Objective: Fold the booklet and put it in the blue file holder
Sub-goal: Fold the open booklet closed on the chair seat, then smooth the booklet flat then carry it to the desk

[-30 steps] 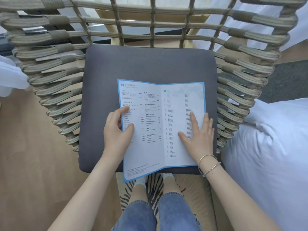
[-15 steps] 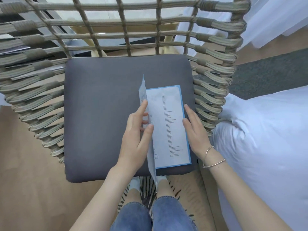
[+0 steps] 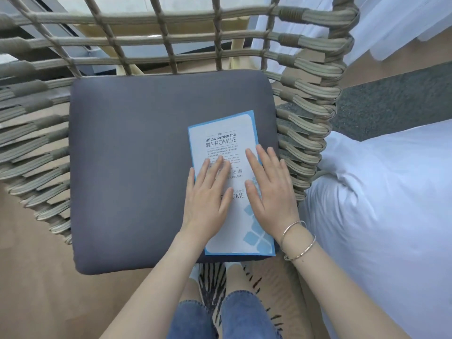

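Booklet flat on chair cushion, toward its right side. Both hands side by side on booklet. Bed right of chair.

Folded booklet pressed flat on a chair cushion

The white, blue-bordered paper booklet lies closed on the dark grey seat cushion of a woven rope chair; left hand and right hand rest flat on it, fingers spread.

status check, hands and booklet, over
Left hand and right hand flat, open. White blue-bordered paper booklet folded shut on grey seat cushion. Blue file holder not in view.
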A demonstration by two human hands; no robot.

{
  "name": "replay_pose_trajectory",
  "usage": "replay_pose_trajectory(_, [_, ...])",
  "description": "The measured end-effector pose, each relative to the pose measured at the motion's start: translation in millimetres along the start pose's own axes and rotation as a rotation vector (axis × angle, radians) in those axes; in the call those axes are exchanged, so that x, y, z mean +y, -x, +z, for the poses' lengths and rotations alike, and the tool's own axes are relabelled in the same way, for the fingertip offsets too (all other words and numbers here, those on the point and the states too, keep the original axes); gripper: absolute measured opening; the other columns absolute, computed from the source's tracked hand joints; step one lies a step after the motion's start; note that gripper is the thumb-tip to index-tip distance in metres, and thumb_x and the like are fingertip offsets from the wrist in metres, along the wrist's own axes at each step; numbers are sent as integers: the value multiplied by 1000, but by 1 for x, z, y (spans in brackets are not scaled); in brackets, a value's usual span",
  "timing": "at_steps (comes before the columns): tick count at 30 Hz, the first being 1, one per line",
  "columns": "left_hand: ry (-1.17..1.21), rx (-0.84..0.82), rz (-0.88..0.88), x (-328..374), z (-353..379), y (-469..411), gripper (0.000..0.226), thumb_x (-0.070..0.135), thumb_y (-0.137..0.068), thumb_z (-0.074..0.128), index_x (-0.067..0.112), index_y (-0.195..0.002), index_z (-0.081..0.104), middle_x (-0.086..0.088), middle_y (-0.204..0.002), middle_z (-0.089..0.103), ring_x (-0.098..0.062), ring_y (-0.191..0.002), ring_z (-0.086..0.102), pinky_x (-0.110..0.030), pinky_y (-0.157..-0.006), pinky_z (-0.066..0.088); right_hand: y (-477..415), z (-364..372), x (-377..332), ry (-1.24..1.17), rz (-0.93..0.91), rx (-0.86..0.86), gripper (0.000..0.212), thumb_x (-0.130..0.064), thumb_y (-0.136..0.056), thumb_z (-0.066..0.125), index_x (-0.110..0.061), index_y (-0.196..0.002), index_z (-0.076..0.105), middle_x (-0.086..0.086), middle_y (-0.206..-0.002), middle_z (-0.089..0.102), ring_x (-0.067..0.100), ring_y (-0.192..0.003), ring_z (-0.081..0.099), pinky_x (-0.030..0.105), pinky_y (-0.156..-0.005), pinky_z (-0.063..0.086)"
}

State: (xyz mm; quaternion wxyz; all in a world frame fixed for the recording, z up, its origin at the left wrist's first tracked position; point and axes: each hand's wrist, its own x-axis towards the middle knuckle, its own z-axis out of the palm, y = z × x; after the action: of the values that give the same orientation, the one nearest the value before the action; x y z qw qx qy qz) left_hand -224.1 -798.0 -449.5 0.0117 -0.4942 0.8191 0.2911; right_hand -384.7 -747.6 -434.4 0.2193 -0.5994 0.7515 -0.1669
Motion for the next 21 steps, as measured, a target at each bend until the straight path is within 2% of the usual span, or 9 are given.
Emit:
replay_pose_trajectory(5, [-120,-8,30,-22,28,-5,58,37,-97,36,17,-152,33,-3,-161,27,-28,-149,21,-52,-119,11,2,42,23,150,5,-134,58,-32,-97,37,-18,-153,34,6,-161,32,32,-150,24,56,-119,20])
replay_pose_trajectory(10, [-202,55,102,-40,53,-8,58,38,-100,32,18,-154,24,-3,-162,24,-26,-150,18,-49,-119,10,4,66,40,214,-18,-83,58,-31,-97,39,-20,-154,33,4,-162,31,31,-150,21,54,-119,17])
replay_pose_trajectory(15, [-217,109,110,-44,60,-9,57,37,-100,32,17,-154,27,-4,-161,25,-22,-150,15,-50,-120,11,3,68,37,261,-25,-79,59,-30,-97,37,-17,-154,33,6,-162,30,33,-150,22,51,-120,15])
replay_pose_trajectory(21, [-242,91,92,-56,40,-4,55,36,-100,31,17,-152,31,-5,-160,30,-27,-148,25,-51,-118,14,-4,69,12,318,-24,-152,58,-31,-99,34,-15,-154,32,7,-162,29,34,-150,22,50,-121,16])
